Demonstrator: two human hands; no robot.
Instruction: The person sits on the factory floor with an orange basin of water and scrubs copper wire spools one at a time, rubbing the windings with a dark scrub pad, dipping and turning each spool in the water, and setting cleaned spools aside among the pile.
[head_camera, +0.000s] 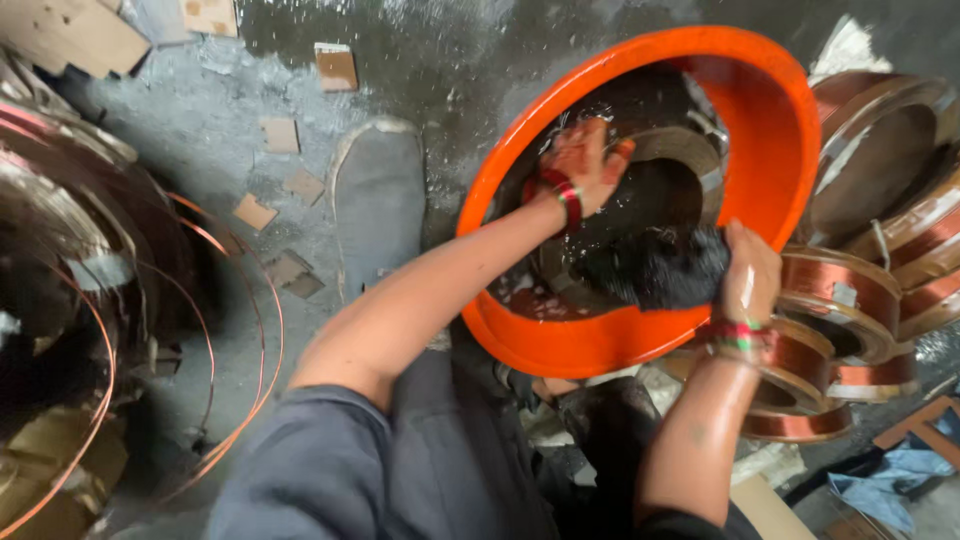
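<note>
Hands work inside a tilted orange plastic basin (640, 345) holding dark liquid and a wound coil ring (690, 150): the left hand (590, 160) presses, fingers together, on the ring's upper edge, while the right hand (748, 272) is clamped on a black wet rag (655, 265) against the ring. Stacked copper wire coils (850, 300) sit just right of the basin, loose copper wire (225, 330) lies at left, and a grey shoe (378, 195) rests on the wet floor.

basin (770, 110) – glossy orange plastic | coils (840, 285) – shiny copper | floor (200, 130) – rough concrete
</note>
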